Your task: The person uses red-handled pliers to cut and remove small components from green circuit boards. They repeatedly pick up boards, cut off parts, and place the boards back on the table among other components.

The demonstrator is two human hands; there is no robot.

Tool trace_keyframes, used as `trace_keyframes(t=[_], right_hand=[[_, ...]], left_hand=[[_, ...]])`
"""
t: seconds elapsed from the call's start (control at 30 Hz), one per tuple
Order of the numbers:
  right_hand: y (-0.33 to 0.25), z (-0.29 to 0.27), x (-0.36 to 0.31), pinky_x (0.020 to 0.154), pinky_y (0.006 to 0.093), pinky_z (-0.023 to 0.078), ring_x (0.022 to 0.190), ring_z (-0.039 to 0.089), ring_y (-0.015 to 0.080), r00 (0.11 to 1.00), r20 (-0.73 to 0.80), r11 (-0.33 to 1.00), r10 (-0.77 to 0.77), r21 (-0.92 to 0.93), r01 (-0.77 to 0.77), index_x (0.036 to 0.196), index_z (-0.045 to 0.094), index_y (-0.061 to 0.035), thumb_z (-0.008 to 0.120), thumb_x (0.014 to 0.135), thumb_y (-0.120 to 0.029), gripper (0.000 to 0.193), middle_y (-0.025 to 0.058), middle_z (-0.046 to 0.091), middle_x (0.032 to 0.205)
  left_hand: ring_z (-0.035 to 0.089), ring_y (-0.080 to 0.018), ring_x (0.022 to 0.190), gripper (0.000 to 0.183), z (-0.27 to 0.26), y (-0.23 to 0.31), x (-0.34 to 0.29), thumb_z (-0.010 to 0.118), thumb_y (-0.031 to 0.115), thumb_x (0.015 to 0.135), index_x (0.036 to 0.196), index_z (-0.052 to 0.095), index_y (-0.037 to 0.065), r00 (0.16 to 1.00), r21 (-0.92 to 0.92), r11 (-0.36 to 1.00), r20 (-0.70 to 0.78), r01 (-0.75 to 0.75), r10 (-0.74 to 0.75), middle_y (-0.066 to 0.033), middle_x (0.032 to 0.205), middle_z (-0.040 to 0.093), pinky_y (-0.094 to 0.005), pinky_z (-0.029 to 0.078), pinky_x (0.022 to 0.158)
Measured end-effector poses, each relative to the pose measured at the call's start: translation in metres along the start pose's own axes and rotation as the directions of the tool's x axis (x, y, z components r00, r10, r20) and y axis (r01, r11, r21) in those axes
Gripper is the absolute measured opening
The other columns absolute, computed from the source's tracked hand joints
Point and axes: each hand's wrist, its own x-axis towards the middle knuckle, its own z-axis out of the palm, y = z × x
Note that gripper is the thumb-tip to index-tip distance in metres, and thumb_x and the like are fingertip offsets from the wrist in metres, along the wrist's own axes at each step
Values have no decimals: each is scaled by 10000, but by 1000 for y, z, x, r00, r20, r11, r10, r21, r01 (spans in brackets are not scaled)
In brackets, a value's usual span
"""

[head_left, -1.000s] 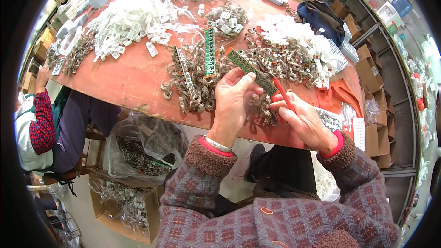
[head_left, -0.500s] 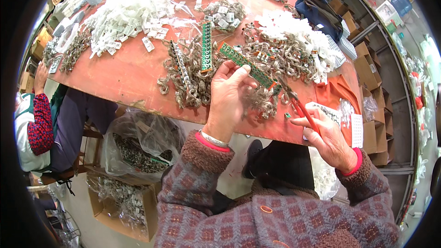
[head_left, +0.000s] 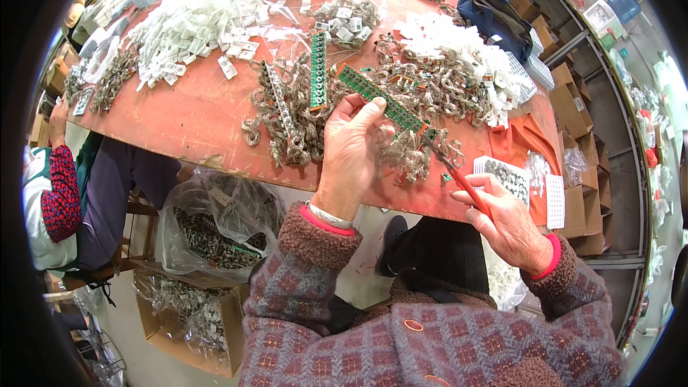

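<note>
Clamping a green circuit strip [head_left: 358, 84], the left hand [head_left: 348, 147] is apart from the right hand [head_left: 510, 223], which is wrapped around red-handled pliers [head_left: 466, 185]. The strip slants past the left hand toward the pliers; whether they touch it is unclear. Coiled cables [head_left: 309, 127] lie left of the left hand.

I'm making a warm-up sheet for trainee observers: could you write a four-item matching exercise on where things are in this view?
Column 1
1. Long green circuit-board strip
2. Red-handled metal hand tool
3. Clear plastic bag with a gathered, open top
4. Dark blue fabric bundle

Column 2
A. At the far right side of the red table
B. In the grip of the right hand
C. Below the table's near edge
D. In the grip of the left hand

Pairs: 1-D, 2-B, 3-C, 4-A
</note>
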Motion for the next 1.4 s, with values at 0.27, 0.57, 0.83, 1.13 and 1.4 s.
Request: trace_keyframes(t=[0.27,0.57,0.83,1.13,1.4], right_hand=[[1,0,-1,858,404,506,1000,620,327,1000,-11,1000,3,-14,-4,1142,650,-10,555,947,-167,268,138,568,1184],[0,1,1,841,394,509,973,625,322,1000,-21,1000,22,10,-21,1115,655,-10,557,936,-136,240,127,579,1158],[1,2,3,857,397,496,994,605,325,999,-32,999,6,51,-5,1113,643,5,553,928,-105,233,139,567,1103],[5,2,1,879,391,488,1012,590,327,997,-54,995,-52,80,56,1111,632,19,560,910,-56,226,159,559,1112],[5,4,-2,843,387,499,964,603,327,990,-94,993,-108,30,111,1064,633,29,595,900,-44,183,162,568,1099]], left_hand=[[581,-127,617,200,2,0,1,686,75,906,981,500,84,1000,-3,1000,-7,-2,2,0,797,546,-238,441,519],[580,-129,606,192,4,1,0,682,70,908,972,501,83,999,12,1000,-35,1,-1,1,789,547,-236,428,506],[589,-126,610,204,-1,-2,4,683,74,909,988,495,82,1000,12,1000,-4,5,-5,-5,807,553,-231,435,502],[603,-129,610,222,-2,-1,2,688,67,903,1025,504,62,999,-17,999,10,41,-41,-17,820,570,-227,490,517],[606,-128,610,216,-1,-1,1,692,68,901,1010,505,62,998,-13,998,-26,56,-56,-24,818,578,-232,486,502]])
